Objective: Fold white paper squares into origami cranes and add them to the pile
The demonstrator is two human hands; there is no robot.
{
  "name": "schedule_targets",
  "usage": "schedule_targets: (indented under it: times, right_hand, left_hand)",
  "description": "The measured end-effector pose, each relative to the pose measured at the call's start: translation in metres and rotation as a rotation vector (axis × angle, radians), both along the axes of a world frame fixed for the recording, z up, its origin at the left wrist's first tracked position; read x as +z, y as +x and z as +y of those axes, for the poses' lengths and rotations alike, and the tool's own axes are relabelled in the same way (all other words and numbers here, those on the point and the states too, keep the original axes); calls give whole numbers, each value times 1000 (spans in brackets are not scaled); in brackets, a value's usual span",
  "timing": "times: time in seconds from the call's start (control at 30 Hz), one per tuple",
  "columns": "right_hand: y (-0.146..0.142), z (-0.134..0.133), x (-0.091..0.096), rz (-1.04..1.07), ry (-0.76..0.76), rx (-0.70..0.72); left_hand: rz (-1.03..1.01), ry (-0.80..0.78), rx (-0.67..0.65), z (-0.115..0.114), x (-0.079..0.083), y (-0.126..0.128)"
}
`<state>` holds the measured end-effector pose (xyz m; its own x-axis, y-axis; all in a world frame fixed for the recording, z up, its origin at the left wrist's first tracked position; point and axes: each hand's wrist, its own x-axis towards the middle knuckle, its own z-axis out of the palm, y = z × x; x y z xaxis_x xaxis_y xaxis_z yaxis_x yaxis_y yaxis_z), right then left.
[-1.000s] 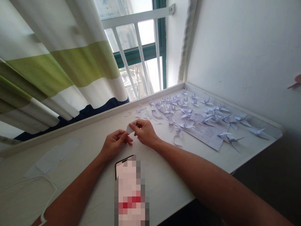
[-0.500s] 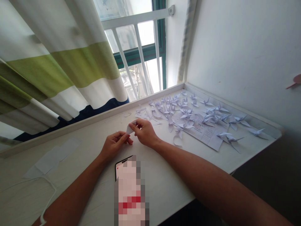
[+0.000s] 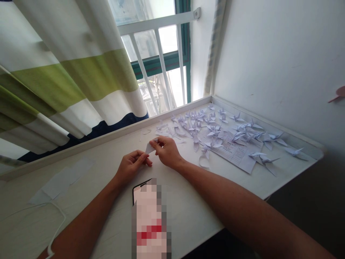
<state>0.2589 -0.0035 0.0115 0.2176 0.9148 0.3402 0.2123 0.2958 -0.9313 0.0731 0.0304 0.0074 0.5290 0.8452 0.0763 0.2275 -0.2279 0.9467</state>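
Between my hands is a small folded piece of white paper (image 3: pixel 150 148), partly covered by my fingers. My left hand (image 3: pixel 133 163) pinches its lower edge between thumb and forefinger. From the other side my right hand (image 3: pixel 167 151) grips the upper part, thumb in front and fingers curled behind. Several folded paper cranes (image 3: pixel 198 120) lie beyond my right hand, some on top of a printed sheet (image 3: pixel 242 158). A curled paper strip (image 3: pixel 204 162) rests to the right of my right wrist.
A phone (image 3: pixel 148 212), its screen blurred, lies in front of me between my forearms. Loose paper sheets (image 3: pixel 60 181) and a white cable (image 3: pixel 63 216) are on the left of the white table (image 3: pixel 107 230). A raised rim borders its far side, beside a curtain (image 3: pixel 102 77).
My hands keep nearly the same grip on the folded paper, with only a slight shift of the fingers. The whole view has moved a little.
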Motion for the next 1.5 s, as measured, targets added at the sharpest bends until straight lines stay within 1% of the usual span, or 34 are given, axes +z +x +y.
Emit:
schedule_targets:
  times: [0.23, 0.43, 0.6, 0.7, 0.87, 1.03, 1.2, 1.37, 1.5]
  right_hand:
    - [1, 0, 2, -22, 9, 4]
    - [0, 0, 0, 6, -3, 2]
    - [0, 1, -2, 18, -11, 9]
    - [0, 0, -4, -18, -12, 42]
    - [-2, -1, -9, -79, 3, 162]
    - [-3, -3, -11, -97, -21, 145]
    - [-2, -5, -11, -100, -82, 152]
    - [-1, -6, -9, -80, -92, 224]
    - [-2, -8, -7, -9, -103, 198]
  left_hand:
    - [-46, -32, 19, 0, -1, -1]
    - [-15, 20, 17, 3, -4, -4]
    - [-42, 8, 38, 1, -3, -4]
    - [-59, 7, 21, 0, -2, -2]
    - [-32, 14, 35, 2, -4, -3]
    - [-6, -12, 53, 2, -9, -6]
    - [-1, -24, 23, 0, -6, -3]
    - [21, -28, 18, 1, -6, -6]
    - [12, -50, -22, 3, -8, -12]
